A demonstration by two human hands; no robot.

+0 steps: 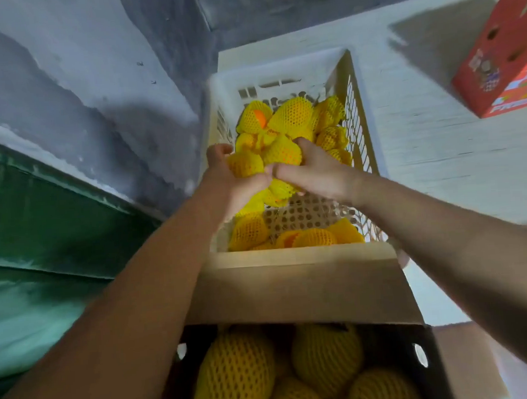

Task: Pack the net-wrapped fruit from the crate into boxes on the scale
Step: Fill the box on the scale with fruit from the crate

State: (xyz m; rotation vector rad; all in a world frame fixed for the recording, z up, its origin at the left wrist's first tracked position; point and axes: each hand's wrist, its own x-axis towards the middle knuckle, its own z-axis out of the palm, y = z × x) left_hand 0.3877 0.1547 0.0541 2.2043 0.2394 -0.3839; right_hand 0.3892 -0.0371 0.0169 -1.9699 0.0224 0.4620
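Observation:
A white plastic crate (357, 107) stands ahead of me with several fruits in yellow foam net (292, 114) piled at its far end and a few at its near end. Over the crate's middle, my left hand (233, 182) grips one net-wrapped fruit (245, 163). My right hand (313, 171) curls round another net-wrapped fruit (284, 151) beside it. More netted fruit hangs below both palms. Close to me, an open cardboard box (295, 290) holds several net-wrapped fruits (236, 373). The scale is hidden from view.
A red printed carton (506, 61) stands at the upper right on the pale floor. A green tarpaulin (39, 244) lies along the left, under a grey wall. The box's far flap stands up between box and crate.

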